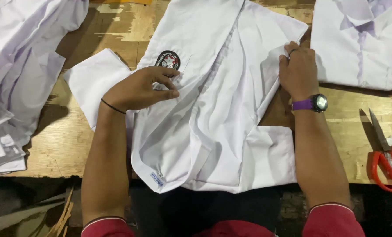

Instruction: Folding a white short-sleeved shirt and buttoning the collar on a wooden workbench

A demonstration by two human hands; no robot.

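A white short-sleeved shirt (213, 109) lies spread on the wooden table (55, 145), collar end toward me, a dark round badge (168, 59) on its chest pocket. My left hand (141, 89), a thin black band on its wrist, rests on the shirt beside the badge with fingers pinching a fold of fabric near the pocket. My right hand (297, 70), wearing a ring and a purple-strapped watch, grips the shirt's right side edge, fingers curled over the cloth. Both sleeves stick out at the sides.
A pile of white shirts (16, 74) lies at the left. Another white shirt (358, 44) lies buttoned at the upper right. Red-handled scissors (386, 153) lie near the table's right front edge. The table's front edge runs just before my body.
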